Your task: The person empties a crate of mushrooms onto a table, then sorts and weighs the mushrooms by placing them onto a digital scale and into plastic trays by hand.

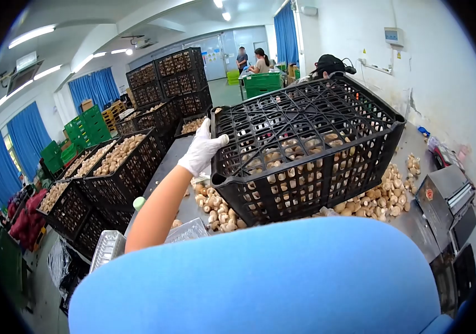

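My left hand, in a white glove, grips the left end of a black plastic crate. The crate is upside down over a metal table, its grid bottom facing up and somewhat tilted. Through its openings I see pale brown mushrooms. More mushrooms lie heaped on the table to its right, and others at its near left corner. Light blue clothing fills the lower foreground. My right hand does not show.
Black crates full of mushrooms stand at left, with taller stacks behind. Clear plastic trays lie near my left forearm. A metal machine sits at right. A person in a black cap is behind the crate; two people stand farther back.
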`<state>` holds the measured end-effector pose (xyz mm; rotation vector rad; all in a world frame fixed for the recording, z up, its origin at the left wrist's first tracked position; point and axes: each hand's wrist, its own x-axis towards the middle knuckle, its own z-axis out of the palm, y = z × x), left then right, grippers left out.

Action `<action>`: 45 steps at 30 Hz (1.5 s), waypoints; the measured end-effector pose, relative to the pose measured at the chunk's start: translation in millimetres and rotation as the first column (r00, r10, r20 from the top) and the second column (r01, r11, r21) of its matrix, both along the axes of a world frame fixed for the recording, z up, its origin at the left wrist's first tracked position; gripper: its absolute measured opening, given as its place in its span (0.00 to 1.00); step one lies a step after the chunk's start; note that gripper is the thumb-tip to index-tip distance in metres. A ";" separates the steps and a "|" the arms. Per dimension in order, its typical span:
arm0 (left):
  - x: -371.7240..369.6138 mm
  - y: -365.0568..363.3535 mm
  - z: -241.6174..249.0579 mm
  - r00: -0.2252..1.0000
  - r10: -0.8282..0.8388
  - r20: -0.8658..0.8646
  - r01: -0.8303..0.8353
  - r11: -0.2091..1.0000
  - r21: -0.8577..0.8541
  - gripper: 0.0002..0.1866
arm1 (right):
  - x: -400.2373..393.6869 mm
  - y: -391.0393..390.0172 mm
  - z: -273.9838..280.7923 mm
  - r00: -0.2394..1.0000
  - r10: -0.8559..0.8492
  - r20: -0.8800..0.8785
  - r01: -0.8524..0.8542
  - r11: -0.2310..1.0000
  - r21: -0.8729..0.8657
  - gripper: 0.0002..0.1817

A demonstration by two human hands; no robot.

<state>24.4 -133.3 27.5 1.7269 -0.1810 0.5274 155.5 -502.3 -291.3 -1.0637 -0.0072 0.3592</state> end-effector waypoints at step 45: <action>-16.9 -23.1 -50.8 0.990 -0.004 0.141 0.041 0.964 -0.262 0.34 | 13.0 1.0 -44.9 0.987 -0.061 0.146 0.095 0.966 -0.242 0.41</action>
